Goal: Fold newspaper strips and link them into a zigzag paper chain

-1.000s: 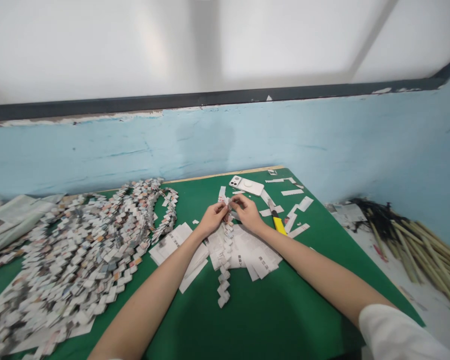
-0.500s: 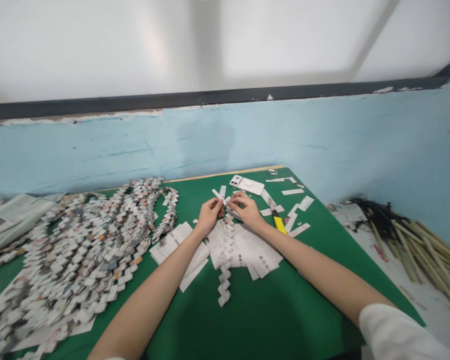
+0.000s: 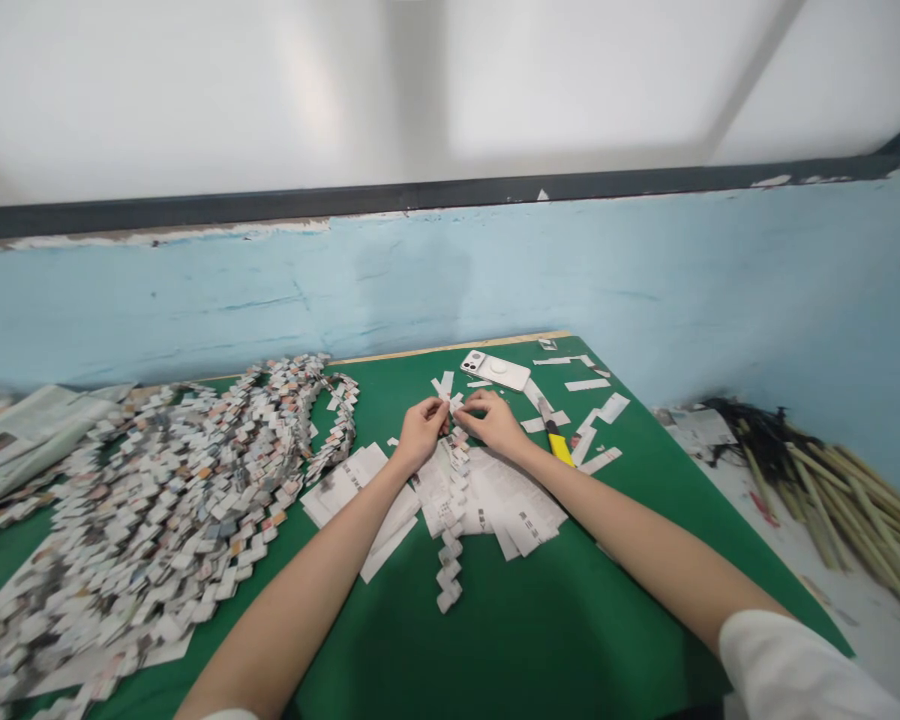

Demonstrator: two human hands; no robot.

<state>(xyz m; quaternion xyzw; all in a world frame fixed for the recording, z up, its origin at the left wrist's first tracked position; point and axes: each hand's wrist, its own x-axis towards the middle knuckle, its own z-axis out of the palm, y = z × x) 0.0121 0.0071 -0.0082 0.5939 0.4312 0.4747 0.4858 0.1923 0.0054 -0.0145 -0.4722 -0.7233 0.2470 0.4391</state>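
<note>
Folded-paper chain: zigzag of small folded squares (image 3: pixel 450 550), lying lengthwise over printed sheets at mid-table; near end rests past them on green, far end is between the two hands.
Chain's far end: pale paper strips (image 3: pixel 448 382) stick out beyond the fingers, away from the person.
Left hand (image 3: pixel 423 430): thumb and fingers pinched together on the chain's far end.
Right hand (image 3: pixel 496 424): thumb and index finger brought close at the same end, just beside the left fingertips; whether they grip the paper, cannot tell.
Printed sheets (image 3: pixel 529 522): fanned beneath the chain and to its right; a paper stack (image 3: pixel 351 487) lies under the left forearm.
Right of hands: yellow-handled cutter (image 3: pixel 560 449), loose cut strips (image 3: pixel 587 384) scattered around it.
Beyond hands: white phone (image 3: pixel 508 373), back up, lens end to the left.
Far left: large heap of linked paper chains (image 3: pixel 172 500), folded newspaper (image 3: pixel 22 440) beside it.
Support: green tabletop (image 3: pixel 540 630), set against a blue wall (image 3: pixel 255 300).
Floor, right: bundled sticks (image 3: pixel 862 510).
</note>
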